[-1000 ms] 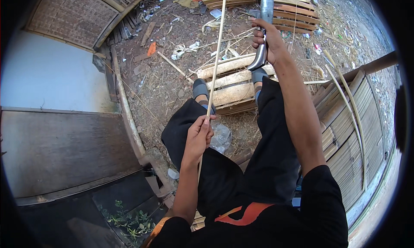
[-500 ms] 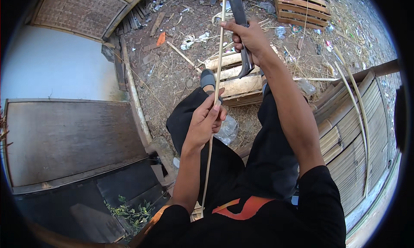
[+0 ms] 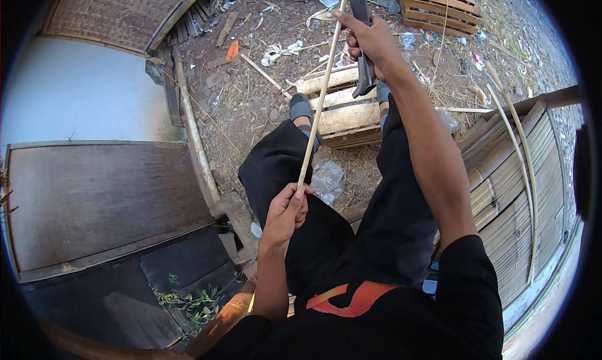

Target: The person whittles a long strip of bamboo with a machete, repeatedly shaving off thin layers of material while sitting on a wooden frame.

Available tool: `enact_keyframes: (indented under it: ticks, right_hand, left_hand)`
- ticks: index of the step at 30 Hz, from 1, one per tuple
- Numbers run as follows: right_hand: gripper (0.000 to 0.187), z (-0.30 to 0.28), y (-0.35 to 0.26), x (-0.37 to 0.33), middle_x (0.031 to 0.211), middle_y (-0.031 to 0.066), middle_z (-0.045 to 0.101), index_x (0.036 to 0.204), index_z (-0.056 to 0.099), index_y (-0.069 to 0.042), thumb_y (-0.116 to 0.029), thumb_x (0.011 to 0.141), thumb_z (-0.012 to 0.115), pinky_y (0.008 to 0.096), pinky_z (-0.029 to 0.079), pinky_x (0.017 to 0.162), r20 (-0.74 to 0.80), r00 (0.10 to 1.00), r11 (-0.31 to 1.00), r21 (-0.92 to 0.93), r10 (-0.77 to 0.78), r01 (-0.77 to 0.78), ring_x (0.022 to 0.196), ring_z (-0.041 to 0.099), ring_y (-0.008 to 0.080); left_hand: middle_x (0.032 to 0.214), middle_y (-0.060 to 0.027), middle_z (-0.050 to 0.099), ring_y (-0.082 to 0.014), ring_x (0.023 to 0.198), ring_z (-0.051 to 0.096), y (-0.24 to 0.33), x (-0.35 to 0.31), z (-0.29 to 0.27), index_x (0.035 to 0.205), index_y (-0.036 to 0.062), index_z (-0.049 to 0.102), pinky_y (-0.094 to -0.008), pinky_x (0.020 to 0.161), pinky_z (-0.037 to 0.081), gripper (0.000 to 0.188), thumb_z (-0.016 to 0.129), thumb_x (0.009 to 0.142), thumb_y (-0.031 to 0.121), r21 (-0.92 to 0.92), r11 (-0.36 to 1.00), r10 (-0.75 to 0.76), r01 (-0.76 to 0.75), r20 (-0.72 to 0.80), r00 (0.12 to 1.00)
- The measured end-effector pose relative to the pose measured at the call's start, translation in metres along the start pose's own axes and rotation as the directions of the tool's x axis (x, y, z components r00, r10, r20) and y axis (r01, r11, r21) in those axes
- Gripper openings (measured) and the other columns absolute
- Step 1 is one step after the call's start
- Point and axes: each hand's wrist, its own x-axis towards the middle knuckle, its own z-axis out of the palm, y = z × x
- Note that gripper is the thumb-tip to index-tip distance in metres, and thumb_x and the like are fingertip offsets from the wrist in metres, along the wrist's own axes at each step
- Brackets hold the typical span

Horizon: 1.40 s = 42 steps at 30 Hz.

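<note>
A long, thin bamboo strip [image 3: 320, 103] runs slantwise between my two hands, its far part leaving the top of the picture. My left hand [image 3: 286, 213] pinches the strip above my left thigh. Whether it continues past that hand, behind my forearm, I cannot tell. Farther off, my right hand [image 3: 374, 46] is wrapped round the dark handle of a machete [image 3: 359, 3], whose blade points away from me beside the strip. The thumb and forefinger of that hand press on the strip. Beneath it, between my feet, lies a slatted wooden crate [image 3: 345, 119].
More slatted crates [image 3: 439, 9] stand at the far right. A clear plastic bag [image 3: 328, 181] lies between my legs. At right are a bamboo panel [image 3: 501, 216] and curved bamboo strips [image 3: 523, 153]. A wooden board [image 3: 106, 203] and white wall [image 3: 94, 97] line the left.
My left hand has moved nearer to my body. The strip's near part, which hung down to my lap, no longer shows there. My right hand and the machete have shifted slightly right and away.
</note>
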Motion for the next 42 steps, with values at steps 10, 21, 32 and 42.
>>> enact_keyframes:
  ticks: [10,21,32,42]
  right_hand:
    - [0.039,0.018,0.006,-0.036,0.062,-0.0002,0.054,0.109,0.063,-0.007,-0.044,0.097,0.058,0.0267,0.038,0.046,0.393,0.918,0.917,-0.344,-0.056,0.204,0.051,0.050,0.0079]
    - [0.034,0.027,0.036,-0.029,0.058,-0.0045,0.049,0.087,0.055,-0.006,-0.035,0.103,0.050,0.0207,0.034,0.041,0.380,0.923,0.890,-0.438,0.060,0.122,0.044,0.043,0.0031]
    - [0.038,0.024,0.024,-0.017,0.057,-0.0035,0.050,0.083,0.059,-0.005,-0.037,0.101,0.052,0.0229,0.037,0.044,0.381,0.904,0.932,-0.361,0.192,-0.046,0.047,0.046,0.0051]
    - [0.038,0.025,0.021,-0.016,0.057,-0.0046,0.049,0.082,0.055,-0.007,-0.040,0.101,0.051,0.0179,0.035,0.040,0.440,0.859,0.917,-0.392,0.261,-0.078,0.045,0.045,0.0019]
  left_hand:
    - [0.066,0.0069,0.039,0.0008,0.054,0.031,0.021,0.018,-0.002,0.115,0.0029,0.059,-0.0167,0.045,0.024,0.027,0.046,0.105,0.025,0.276,0.911,0.367,-0.306,-0.211,0.906]
    - [0.062,0.0038,0.042,-0.0034,0.058,0.038,-0.002,0.021,-0.012,0.100,0.0004,0.059,-0.0225,0.051,0.031,0.026,0.048,0.104,0.023,0.432,0.856,0.438,-0.282,-0.320,0.840]
    - [0.064,0.0080,0.038,0.0007,0.053,0.031,-0.009,0.020,-0.019,0.106,0.0014,0.059,-0.0192,0.046,0.022,0.025,0.049,0.104,0.024,0.385,0.858,0.463,-0.341,-0.291,0.837]
    - [0.064,0.0080,0.037,0.0008,0.053,0.030,-0.008,0.022,-0.022,0.107,0.0006,0.060,-0.0189,0.045,0.021,0.025,0.050,0.104,0.023,0.425,0.843,0.467,-0.329,-0.278,0.839]
